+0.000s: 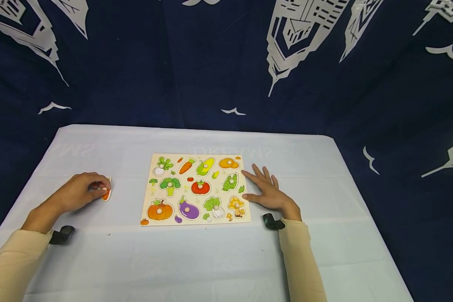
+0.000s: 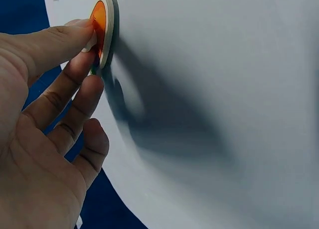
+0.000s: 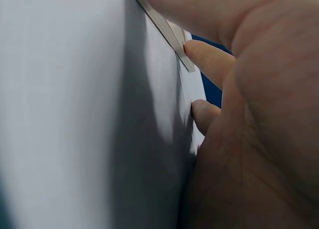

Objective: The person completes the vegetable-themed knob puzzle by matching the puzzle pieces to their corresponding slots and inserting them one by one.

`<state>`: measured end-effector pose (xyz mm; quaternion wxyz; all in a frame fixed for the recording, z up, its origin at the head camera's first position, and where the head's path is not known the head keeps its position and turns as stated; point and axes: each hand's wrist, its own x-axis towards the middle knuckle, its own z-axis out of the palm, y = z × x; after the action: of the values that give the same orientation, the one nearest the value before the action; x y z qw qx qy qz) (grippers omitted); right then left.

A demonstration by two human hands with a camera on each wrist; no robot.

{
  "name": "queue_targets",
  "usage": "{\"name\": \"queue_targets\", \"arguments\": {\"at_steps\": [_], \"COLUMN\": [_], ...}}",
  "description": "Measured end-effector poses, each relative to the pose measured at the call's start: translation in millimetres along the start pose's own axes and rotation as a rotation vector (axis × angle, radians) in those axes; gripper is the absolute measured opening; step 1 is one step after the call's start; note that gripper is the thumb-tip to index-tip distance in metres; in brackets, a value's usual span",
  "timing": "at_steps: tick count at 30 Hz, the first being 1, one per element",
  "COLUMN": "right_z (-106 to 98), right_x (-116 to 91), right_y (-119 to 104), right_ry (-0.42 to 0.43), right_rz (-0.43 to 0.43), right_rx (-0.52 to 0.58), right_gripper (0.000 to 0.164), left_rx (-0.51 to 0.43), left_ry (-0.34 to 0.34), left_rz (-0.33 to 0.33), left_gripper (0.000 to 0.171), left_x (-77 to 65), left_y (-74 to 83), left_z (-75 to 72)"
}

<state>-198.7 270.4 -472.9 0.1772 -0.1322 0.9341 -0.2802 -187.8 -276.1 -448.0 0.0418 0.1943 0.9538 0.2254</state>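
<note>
My left hand (image 1: 79,192) is at the table's left side, thumb and fingers pinching an orange puzzle piece (image 1: 106,195) by its pale knob. In the left wrist view this puzzle piece (image 2: 100,32) shows a light wooden rim, close over the white cloth; the fingertips hide part of it. Right of it lies a wooden vegetable puzzle board (image 1: 147,201). My right hand (image 1: 269,193) is spread at the board's right edge, with thumb and index fingertip on that edge. In the right wrist view, the board's edge (image 3: 167,33) shows beside the fingers (image 3: 209,59).
On the board sit several knobbed vegetable pieces, among them a tomato (image 1: 201,187), an eggplant (image 1: 189,211) and a pumpkin (image 1: 160,211). A white cloth (image 1: 196,264) covers the table. Behind the table's far edge hangs a dark blue curtain (image 1: 211,63) with white drawings.
</note>
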Motion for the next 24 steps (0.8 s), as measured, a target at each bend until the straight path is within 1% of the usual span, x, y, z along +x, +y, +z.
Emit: {"name": "queue_targets", "arguments": {"at_steps": [6, 16, 19, 24], "right_z": [-1.0, 0.6, 0.9, 0.1], "right_x": [0.9, -0.3, -0.2, 0.1], "right_y": [1.8, 2.3, 1.3, 0.6], "right_ry": [0.0, 0.003, 0.001, 0.002], "right_rz": [-0.004, -0.005, -0.001, -0.003], "right_rx": [0.005, 0.011, 0.012, 0.011], "right_gripper": [0.082, 0.082, 0.083, 0.083], "left_rx": [0.004, -0.037, -0.034, -0.013], "left_ry": [-0.003, -0.052, -0.062, -0.06], "left_rz": [-0.002, -0.025, -0.023, -0.022], "left_gripper": [0.011, 0.012, 0.013, 0.014], "left_x": [9.2, 26.1, 30.1, 35.5], "left_y": [7.1, 20.3, 23.1, 29.9], "left_z": [-1.0, 1.8, 0.7, -3.2]}}
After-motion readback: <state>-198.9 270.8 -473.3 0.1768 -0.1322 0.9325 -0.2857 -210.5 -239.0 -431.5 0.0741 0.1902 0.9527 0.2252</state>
